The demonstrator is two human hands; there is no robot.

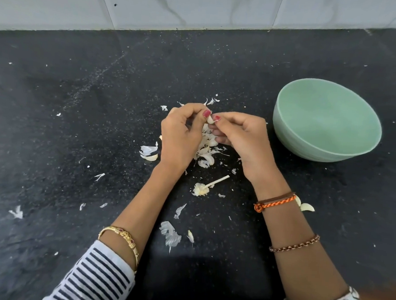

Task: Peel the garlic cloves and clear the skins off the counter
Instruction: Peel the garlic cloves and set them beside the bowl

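Striped sleeve (94, 279) nearest; beyond it left hand (181, 135) and right hand (241, 138) both pinch one garlic clove (209, 120) above the skins (206, 148) piled mid-counter (79, 120). Peeling step in hand, clearing not begun. Next, likely: strip remaining skin, drop clove in green bowl (285, 133), right.

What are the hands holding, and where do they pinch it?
A garlic clove: left hand pinches its top, right hand pinches its side.

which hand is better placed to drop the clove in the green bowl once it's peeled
Probably the right hand: it pinches the garlic clove together with the left hand, and the green bowl sits on its side.
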